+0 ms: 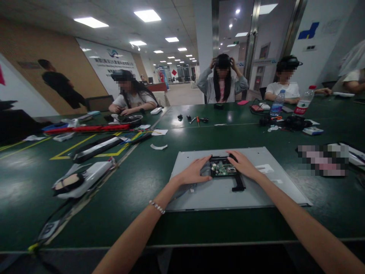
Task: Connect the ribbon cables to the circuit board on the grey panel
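A grey metal panel (256, 190), the back of a flat screen, lies face down on the green table in front of me. At its middle sits a small green circuit board (222, 168) in a black frame, with a black bracket (238, 184) running toward me. My left hand (194, 172) rests on the panel at the board's left edge, fingers curled against the frame. My right hand (243, 164) lies over the board's right edge, fingers bent onto it. Whether either hand grips the board is unclear.
Screwdrivers and small black parts (196, 120) lie further back. Long black and white parts (97, 148) and a red strip (85, 128) occupy the left. Two water bottles (303, 101) and black gear (293, 122) stand right. Three people sit across the table.
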A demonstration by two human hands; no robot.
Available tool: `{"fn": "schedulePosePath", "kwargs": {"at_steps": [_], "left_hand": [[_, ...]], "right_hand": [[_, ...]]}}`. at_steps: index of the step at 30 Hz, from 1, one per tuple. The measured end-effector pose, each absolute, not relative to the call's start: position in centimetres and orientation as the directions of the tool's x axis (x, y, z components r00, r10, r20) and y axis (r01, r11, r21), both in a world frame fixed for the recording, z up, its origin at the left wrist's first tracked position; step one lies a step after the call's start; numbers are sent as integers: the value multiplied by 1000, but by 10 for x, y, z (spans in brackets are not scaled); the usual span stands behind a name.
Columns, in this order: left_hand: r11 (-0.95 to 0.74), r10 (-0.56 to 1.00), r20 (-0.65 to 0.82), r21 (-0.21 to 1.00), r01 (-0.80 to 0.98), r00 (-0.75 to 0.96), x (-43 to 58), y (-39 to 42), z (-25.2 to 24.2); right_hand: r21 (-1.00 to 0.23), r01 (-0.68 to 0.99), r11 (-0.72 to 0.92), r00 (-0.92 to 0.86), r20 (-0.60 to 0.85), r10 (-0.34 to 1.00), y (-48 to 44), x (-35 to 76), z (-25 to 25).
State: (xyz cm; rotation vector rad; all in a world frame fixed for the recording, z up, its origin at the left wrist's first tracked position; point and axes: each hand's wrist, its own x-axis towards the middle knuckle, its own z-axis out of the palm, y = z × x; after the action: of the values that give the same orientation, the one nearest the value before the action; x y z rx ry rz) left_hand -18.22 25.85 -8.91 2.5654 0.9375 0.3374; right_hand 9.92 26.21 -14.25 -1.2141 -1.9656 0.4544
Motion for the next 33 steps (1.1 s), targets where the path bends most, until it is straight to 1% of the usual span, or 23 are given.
{"fn": "schedulePosePath", "kwargs": {"at_steps": [5, 15, 18, 20, 22, 23, 25, 27, 28, 30, 31, 33], "left_hand": [[-700, 665, 90, 422, 576, 742, -184, 259, -91], [-680, 697, 100, 404, 612, 710, -181, 257, -95], [-657, 707, 76, 437, 614, 703, -183, 260, -92], [-616, 716, 22, 489, 617, 697, -183, 262, -88], [-555, 740, -22, 545, 628, 673, -179, 264, -84], [-525, 770, -16, 553, 647, 638, -173, 264, -82], [-485, 851, 84, 503, 715, 518, -156, 261, -79], [-463, 884, 260, 366, 808, 389, -135, 253, -77], [-466, 869, 329, 295, 834, 369, -124, 248, -75], [-490, 822, 421, 183, 852, 383, -108, 238, -73], [-511, 799, 441, 141, 848, 409, -103, 234, -72], [-545, 768, 454, 94, 833, 451, -100, 227, -72]], "right_hand": [[-660, 582, 475, -215, 439, 872, 266, 99, -144], [-636, 618, 462, -187, 451, 873, 263, 96, -144], [-639, 618, 459, -179, 454, 873, 260, 96, -143], [-643, 613, 459, -169, 461, 871, 259, 96, -142], [-651, 597, 469, -137, 493, 859, 256, 98, -140], [-658, 580, 480, -112, 519, 848, 255, 98, -138], [-678, 539, 500, -57, 562, 825, 250, 97, -133], [-697, 500, 514, -54, 567, 822, 243, 92, -125], [-704, 483, 521, -89, 552, 829, 238, 89, -120], [-739, 413, 532, -200, 497, 844, 228, 80, -110], [-761, 376, 529, -247, 468, 849, 223, 75, -106], [-794, 323, 515, -305, 428, 851, 215, 67, -100]]}}
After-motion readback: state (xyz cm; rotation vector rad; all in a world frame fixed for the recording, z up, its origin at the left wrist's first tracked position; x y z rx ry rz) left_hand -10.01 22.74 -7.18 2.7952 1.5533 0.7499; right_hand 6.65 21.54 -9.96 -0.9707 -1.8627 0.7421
